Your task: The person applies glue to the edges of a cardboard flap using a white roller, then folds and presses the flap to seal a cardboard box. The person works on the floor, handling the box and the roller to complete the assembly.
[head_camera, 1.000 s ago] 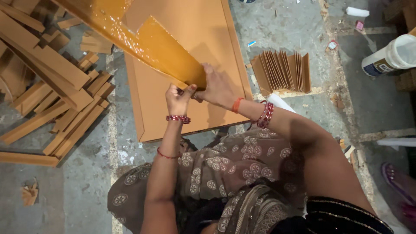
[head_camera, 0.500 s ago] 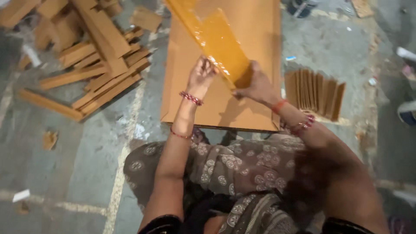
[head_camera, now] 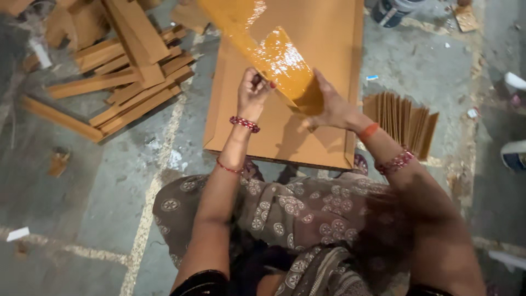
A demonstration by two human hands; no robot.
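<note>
**Glossy amber film lifted off the board**

Amber film [head_camera: 274, 55] now raised higher above the brown board [head_camera: 329, 98] than half a second back, peeled end hanging over the board's middle. Left hand [head_camera: 252, 93] pinched shut on the film's lower edge; right hand [head_camera: 329, 107] closed on the same edge, just beside. Board flat on the floor. Loose wood strips [head_camera: 120, 71] heaped left of the board, a fanned stack of brown sheets [head_camera: 402, 118] right of it. Peeling well advanced, by the look of it.

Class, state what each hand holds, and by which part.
Both hands grip the glossy orange strip: left hand pinches its edge, right hand supports its lower end.
</note>
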